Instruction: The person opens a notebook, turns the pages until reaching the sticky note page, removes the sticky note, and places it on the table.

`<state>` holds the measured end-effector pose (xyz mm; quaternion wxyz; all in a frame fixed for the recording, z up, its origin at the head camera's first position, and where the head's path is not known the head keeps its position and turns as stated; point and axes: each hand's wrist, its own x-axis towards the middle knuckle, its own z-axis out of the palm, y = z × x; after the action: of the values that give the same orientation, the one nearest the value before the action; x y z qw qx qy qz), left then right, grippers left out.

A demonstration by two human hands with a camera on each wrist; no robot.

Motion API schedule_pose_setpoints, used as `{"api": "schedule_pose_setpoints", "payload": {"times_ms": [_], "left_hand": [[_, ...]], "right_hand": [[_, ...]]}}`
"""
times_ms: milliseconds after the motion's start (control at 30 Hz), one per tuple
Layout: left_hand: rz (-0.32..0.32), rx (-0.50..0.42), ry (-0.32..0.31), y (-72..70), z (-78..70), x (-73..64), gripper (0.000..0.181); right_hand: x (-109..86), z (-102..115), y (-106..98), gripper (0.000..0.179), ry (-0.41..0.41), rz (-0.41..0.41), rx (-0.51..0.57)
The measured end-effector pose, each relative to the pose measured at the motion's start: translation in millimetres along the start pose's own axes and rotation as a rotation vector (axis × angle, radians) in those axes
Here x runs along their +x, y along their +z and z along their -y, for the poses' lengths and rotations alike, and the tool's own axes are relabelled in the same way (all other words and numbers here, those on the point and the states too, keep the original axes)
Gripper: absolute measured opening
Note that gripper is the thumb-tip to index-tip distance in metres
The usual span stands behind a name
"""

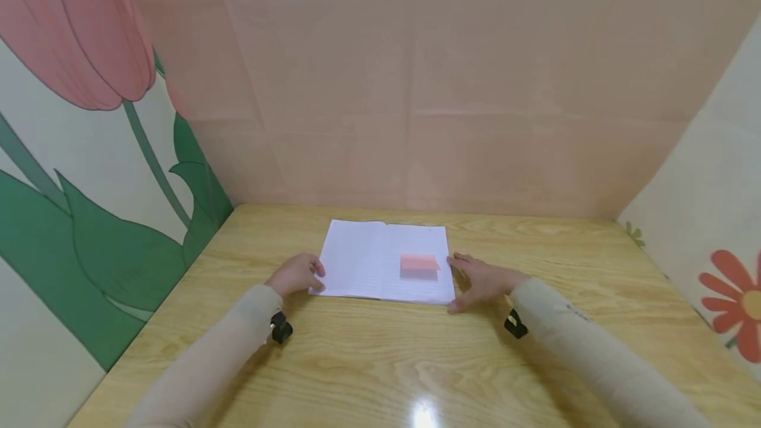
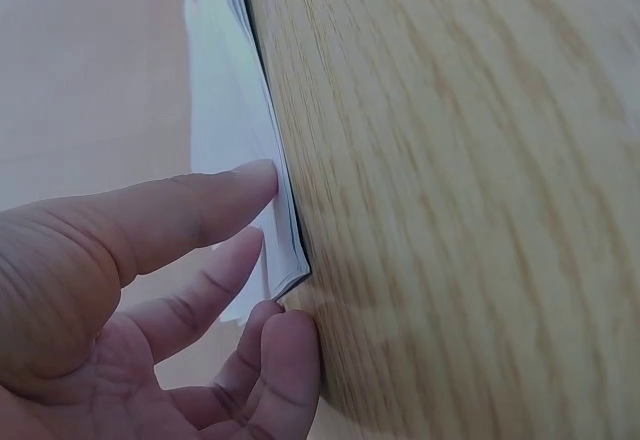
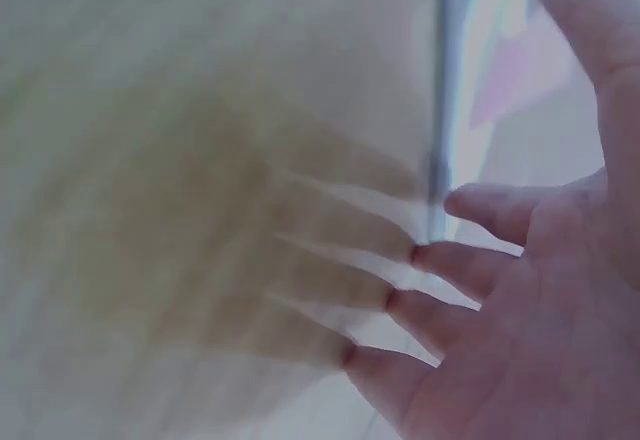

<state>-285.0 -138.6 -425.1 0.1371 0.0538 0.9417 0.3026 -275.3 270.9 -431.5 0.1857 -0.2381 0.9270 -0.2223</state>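
Note:
An open notebook (image 1: pixel 355 259) with lined white pages lies flat on the wooden table. On its right page sits a small pink paper piece (image 1: pixel 419 263) like a sticky note, with a greyish strip below it. My left hand (image 1: pixel 299 274) holds the notebook's near left corner. In the left wrist view its thumb (image 2: pixel 240 195) lies on the page edge and the other fingers curl at the corner. Along the notebook's right edge, my right hand (image 1: pixel 484 280) spreads its fingers, thumb by the near corner. Its fingertips touch or almost touch the edge in the blurred right wrist view.
The wood-grain table (image 1: pixel 357 362) reaches back to a pinkish covered wall (image 1: pixel 410 84). A panel with a painted tulip (image 1: pixel 89 25) stands at the left, and one with a red flower (image 1: pixel 737 299) at the right. Each wrist wears a small black device (image 1: pixel 516 324).

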Motion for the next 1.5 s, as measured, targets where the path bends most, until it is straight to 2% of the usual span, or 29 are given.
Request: {"api": "schedule_pose_setpoints", "payload": {"times_ms": [100, 200, 333, 433, 500, 633, 800, 1033, 1133, 1267, 1500], "left_hand": [[0.010, 0.010, -0.008, 0.1, 1.2, 0.8, 0.022], [0.013, 0.011, 0.000, 0.6, 3.4, 1.6, 0.023], [0.010, -0.001, 0.006, 0.0, 4.2, 1.1, 0.024], [0.011, -0.011, 0.003, -0.7, 4.4, 1.0, 0.023], [0.013, -0.015, 0.000, -1.0, 4.8, 1.2, 0.023], [0.013, -0.009, 0.002, -1.5, 5.6, 1.4, 0.023], [0.011, -0.002, 0.013, -2.1, 6.0, 1.4, 0.023], [0.010, -0.001, 0.005, -2.3, 5.2, 0.7, 0.023], [0.010, -0.029, 0.007, -2.1, 5.3, 1.0, 0.023], [0.014, -0.059, 0.010, -2.0, 5.6, 1.4, 0.023], [0.020, -0.053, 0.006, -0.7, 5.1, 2.3, 0.022]], "right_hand": [[3.3, -3.6, -6.8, 0.103, -0.035, -0.040, 0.012], [5.0, -4.4, -15.9, 0.090, -0.052, -0.112, 0.067], [8.2, -1.5, -22.1, 0.067, -0.097, -0.194, 0.235], [14.1, 0.6, -17.1, 0.056, -0.132, -0.207, 0.355], [18.5, 2.0, -11.3, 0.051, -0.138, -0.200, 0.397], [27.5, 5.0, -1.0, 0.041, -0.125, -0.190, 0.416], [36.6, 6.0, 4.4, 0.032, -0.058, -0.219, 0.434], [42.6, 6.7, 7.6, 0.021, 0.030, -0.191, 0.657], [42.1, 8.0, 6.6, 0.019, 0.045, -0.192, 0.702], [40.6, 10.7, 4.4, 0.017, 0.067, -0.188, 0.700], [41.9, 8.1, 4.9, 0.012, 0.095, -0.192, 0.707]]}}
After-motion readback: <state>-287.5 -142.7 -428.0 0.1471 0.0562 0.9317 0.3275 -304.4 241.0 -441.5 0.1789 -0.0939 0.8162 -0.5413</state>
